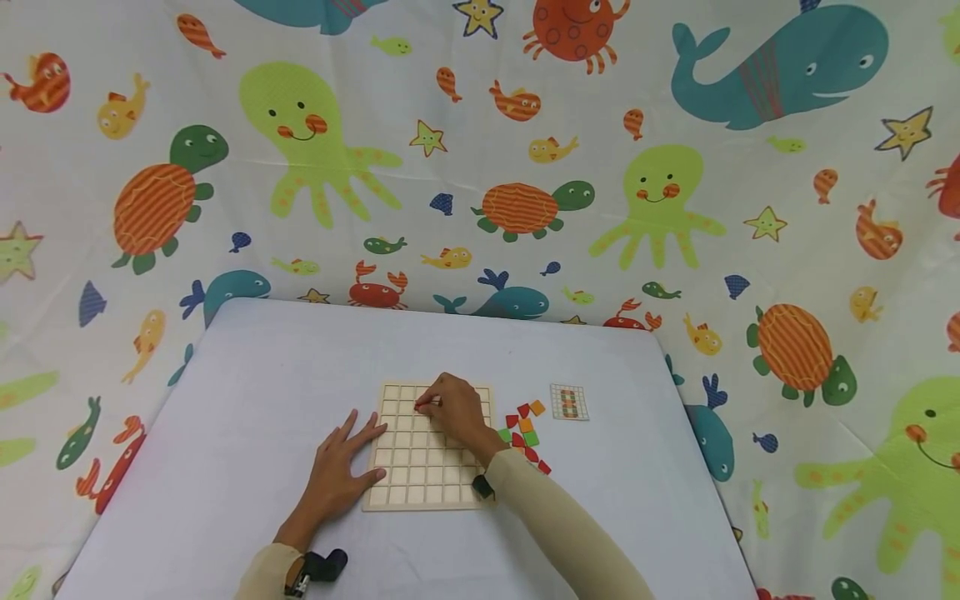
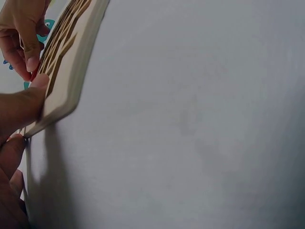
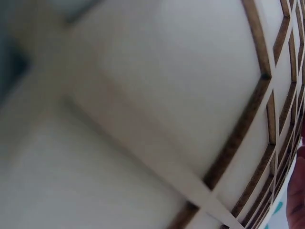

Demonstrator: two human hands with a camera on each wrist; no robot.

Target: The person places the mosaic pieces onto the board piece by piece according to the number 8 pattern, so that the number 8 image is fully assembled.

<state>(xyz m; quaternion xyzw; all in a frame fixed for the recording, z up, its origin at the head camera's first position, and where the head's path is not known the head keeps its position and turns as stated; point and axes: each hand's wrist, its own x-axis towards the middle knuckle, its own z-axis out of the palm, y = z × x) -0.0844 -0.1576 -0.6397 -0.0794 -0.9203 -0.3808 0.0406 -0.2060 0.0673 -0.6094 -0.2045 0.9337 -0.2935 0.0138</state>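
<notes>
A wooden grid board (image 1: pixel 408 480) with square cells lies on the white table. Over its upper part, my right hand (image 1: pixel 459 408) pinches a small red piece (image 1: pixel 417 407) between thumb and fingertips; the piece's full shape is hidden. In the left wrist view a bit of the red piece (image 2: pixel 34 73) shows below the right hand (image 2: pixel 23 36). My left hand (image 1: pixel 335 467) rests at the board's left edge, fingers spread and fairly straight, with its thumb (image 2: pixel 28 105) on the rim. The right wrist view shows mostly blurred cells of the board (image 3: pixel 205 95) close up.
Right of the board lie several loose red, orange and green pieces (image 1: pixel 531 437), partly behind the right forearm. Beyond them is a small card (image 1: pixel 569 402) printed with a grid and a coloured pattern. A cloth with sea animals (image 1: pixel 480 125) hangs behind the table (image 1: pixel 292 358).
</notes>
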